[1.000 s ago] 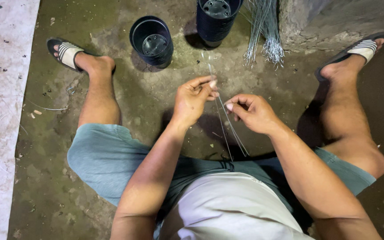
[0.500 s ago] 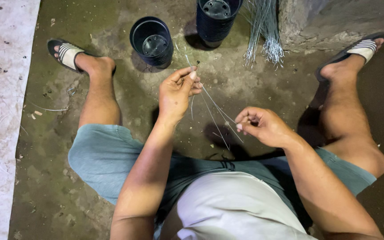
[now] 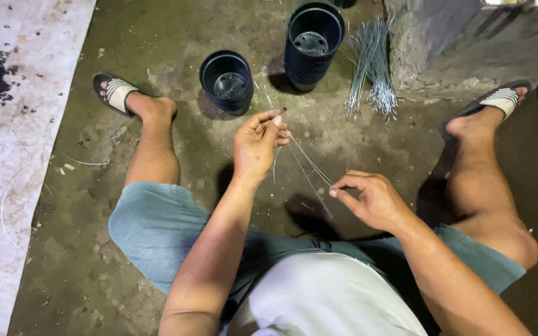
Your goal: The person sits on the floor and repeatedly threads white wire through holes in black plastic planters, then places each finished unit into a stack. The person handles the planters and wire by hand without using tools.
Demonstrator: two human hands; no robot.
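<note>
I sit on a concrete floor with legs spread. My left hand [image 3: 256,144] pinches the upper ends of a few thin metal wires [image 3: 306,163] near a small black plastic pot [image 3: 226,81]. My right hand [image 3: 368,199] pinches the lower ends of the same wires, closer to my lap. The wires stretch diagonally between both hands, above the floor. A taller black pot [image 3: 314,42] stands farther away.
A bundle of thin wires [image 3: 368,68] lies on the floor beside a rough concrete block [image 3: 424,37]. A pale sheet [image 3: 14,143] with dark soil specks covers the floor at left. My sandalled feet rest at left [image 3: 116,93] and right [image 3: 499,102].
My hands have drawn apart: the left went forward toward the small pot, the right pulled back toward my lap, stretching the wires between them.
</note>
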